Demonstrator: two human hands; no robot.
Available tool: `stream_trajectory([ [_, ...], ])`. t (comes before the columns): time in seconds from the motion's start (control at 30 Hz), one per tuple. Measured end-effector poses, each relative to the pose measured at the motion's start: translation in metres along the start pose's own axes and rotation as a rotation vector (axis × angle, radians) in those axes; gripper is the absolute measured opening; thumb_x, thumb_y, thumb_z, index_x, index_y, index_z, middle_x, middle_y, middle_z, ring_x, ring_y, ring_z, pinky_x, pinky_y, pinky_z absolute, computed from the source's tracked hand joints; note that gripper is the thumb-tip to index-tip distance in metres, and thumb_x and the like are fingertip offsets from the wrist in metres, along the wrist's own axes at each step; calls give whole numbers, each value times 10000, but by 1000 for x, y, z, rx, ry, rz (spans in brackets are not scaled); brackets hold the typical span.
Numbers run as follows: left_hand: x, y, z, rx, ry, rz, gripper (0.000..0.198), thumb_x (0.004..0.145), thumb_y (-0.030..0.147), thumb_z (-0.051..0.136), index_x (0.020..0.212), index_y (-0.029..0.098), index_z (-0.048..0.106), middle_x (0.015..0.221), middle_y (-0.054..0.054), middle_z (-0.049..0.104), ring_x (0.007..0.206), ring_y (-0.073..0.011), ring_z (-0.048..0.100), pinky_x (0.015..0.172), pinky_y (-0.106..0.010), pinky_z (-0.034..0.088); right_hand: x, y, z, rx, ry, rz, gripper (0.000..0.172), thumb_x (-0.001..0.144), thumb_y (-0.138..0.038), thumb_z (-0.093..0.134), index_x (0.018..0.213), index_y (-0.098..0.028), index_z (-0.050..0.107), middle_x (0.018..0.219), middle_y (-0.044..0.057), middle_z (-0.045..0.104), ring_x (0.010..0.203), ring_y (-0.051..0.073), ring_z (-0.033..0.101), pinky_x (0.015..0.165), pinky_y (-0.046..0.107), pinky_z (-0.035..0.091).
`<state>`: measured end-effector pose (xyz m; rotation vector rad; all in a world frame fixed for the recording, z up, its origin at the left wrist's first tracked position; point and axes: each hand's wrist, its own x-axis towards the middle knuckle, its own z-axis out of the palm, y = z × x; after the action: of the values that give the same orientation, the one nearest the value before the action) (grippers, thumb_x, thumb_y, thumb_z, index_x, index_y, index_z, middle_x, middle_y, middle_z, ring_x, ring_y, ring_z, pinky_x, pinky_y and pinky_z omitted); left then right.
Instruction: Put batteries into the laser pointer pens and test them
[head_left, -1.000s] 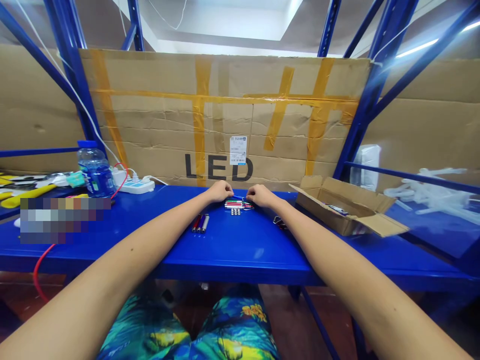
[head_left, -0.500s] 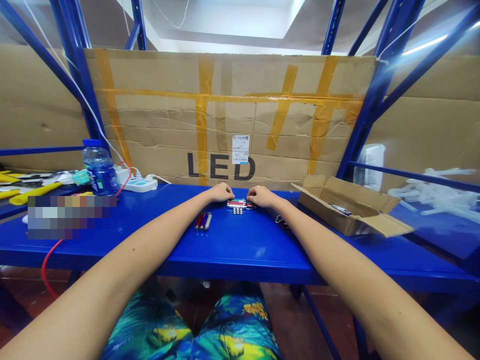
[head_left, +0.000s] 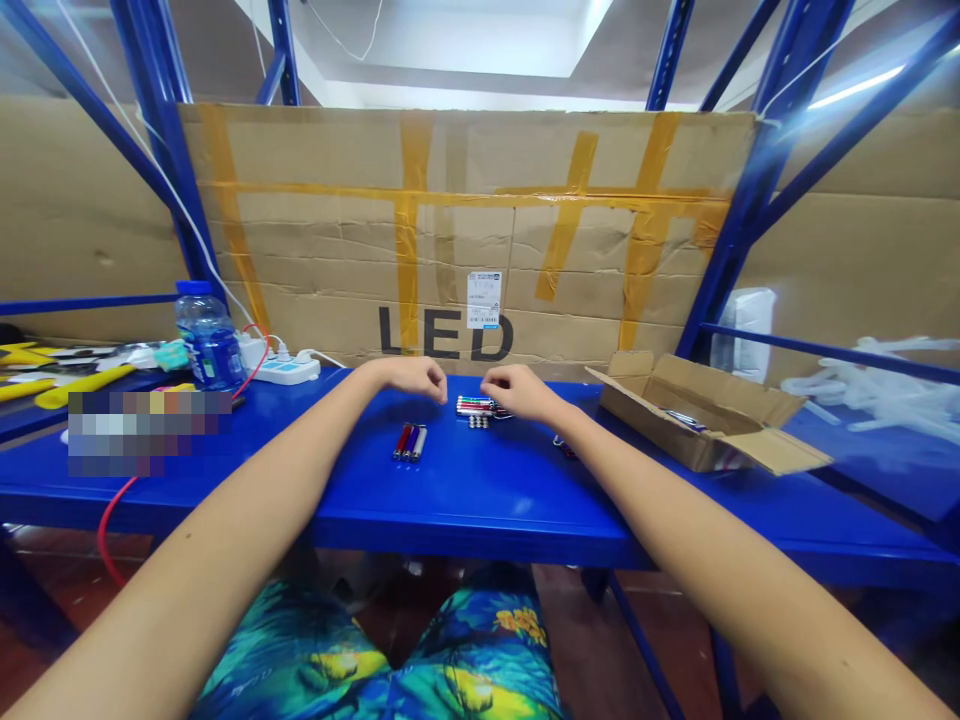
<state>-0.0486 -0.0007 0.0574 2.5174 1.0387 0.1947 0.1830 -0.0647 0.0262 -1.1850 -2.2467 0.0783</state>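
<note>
My left hand (head_left: 411, 377) hovers a little above the blue table (head_left: 480, 490), fingers curled in, left of a row of small coloured flashlights (head_left: 475, 405). My right hand (head_left: 517, 389) rests just right of that row, fingers curled and pinched over its end; what it pinches is too small to name. A short line of small silver parts (head_left: 478, 422) lies in front of the row. Three more flashlights (head_left: 409, 441), red, blue and silver, lie side by side nearer to me, below my left hand.
An open cardboard box (head_left: 705, 408) sits on the table at right. A water bottle (head_left: 210, 342) and a white power strip (head_left: 286, 371) stand at back left. A large taped cardboard sheet marked LED (head_left: 450, 230) forms the back wall. Clear plastic bags (head_left: 877, 385) lie far right.
My left hand has lifted off the row of flashlights and drawn back to the left. My right hand stays at the row's right end.
</note>
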Motion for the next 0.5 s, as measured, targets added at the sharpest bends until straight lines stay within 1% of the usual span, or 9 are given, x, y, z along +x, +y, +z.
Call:
stream_trajectory([
  [0.03, -8, 2, -5, -4, -79, -1, 157, 685, 309, 676, 781, 203, 744, 814, -17, 730, 787, -163, 623, 737, -230, 431, -4, -13, 2, 84, -59, -76, 230, 872, -213, 514, 864, -140, 732, 774, 34, 703, 696, 135, 577, 669, 234, 408],
  [0.07, -14, 3, -8, -2, -133, -1, 157, 675, 312, 685, 776, 212, 751, 792, -7, 727, 768, -158, 616, 723, -223, 425, -7, -26, 5, 153, -127, -145, 236, 884, -231, 518, 929, -150, 734, 800, 27, 711, 703, 133, 586, 681, 234, 421],
  [0.13, -21, 6, -10, 4, -202, -1, 149, 656, 302, 693, 762, 222, 760, 749, 8, 720, 730, -149, 600, 696, -215, 415, -12, -47, 13, 219, -193, -220, 246, 883, -215, 533, 1016, -176, 735, 896, 27, 733, 765, 140, 618, 728, 240, 441],
  [0.2, -23, 8, -10, 1, -248, -9, 140, 631, 282, 705, 744, 225, 764, 727, 16, 718, 708, -144, 588, 680, -210, 412, -14, -59, 20, 224, -227, -288, 260, 882, -189, 543, 1054, -203, 737, 1025, 31, 739, 894, 157, 646, 813, 253, 446],
  [0.27, -23, 9, -9, -13, -287, -34, 131, 606, 267, 719, 720, 222, 764, 710, 15, 717, 697, -145, 585, 671, -210, 416, -13, -62, 26, 207, -240, -335, 274, 892, -192, 542, 1086, -214, 735, 1085, 38, 734, 967, 167, 653, 866, 263, 442],
  [0.37, -22, 11, -7, -51, -301, -70, 111, 560, 256, 747, 661, 211, 753, 664, 7, 708, 664, -147, 584, 655, -215, 426, -11, -60, 30, 178, -268, -377, 291, 909, -210, 526, 1120, -214, 725, 1118, 48, 729, 1007, 172, 653, 896, 268, 437],
  [0.43, -21, 10, -6, -80, -276, -70, 106, 524, 246, 767, 618, 206, 739, 634, 8, 699, 634, -142, 580, 629, -211, 422, -11, -60, 30, 157, -297, -382, 291, 914, -207, 515, 1116, -215, 725, 1108, 48, 731, 997, 169, 654, 885, 264, 438],
  [0.5, -20, 9, -4, -91, -233, -64, 114, 501, 246, 781, 592, 203, 728, 611, 14, 690, 606, -133, 572, 595, -202, 404, -11, -61, 29, 137, -307, -369, 265, 913, -202, 511, 1054, -208, 736, 1046, 46, 741, 938, 164, 656, 844, 259, 441],
])
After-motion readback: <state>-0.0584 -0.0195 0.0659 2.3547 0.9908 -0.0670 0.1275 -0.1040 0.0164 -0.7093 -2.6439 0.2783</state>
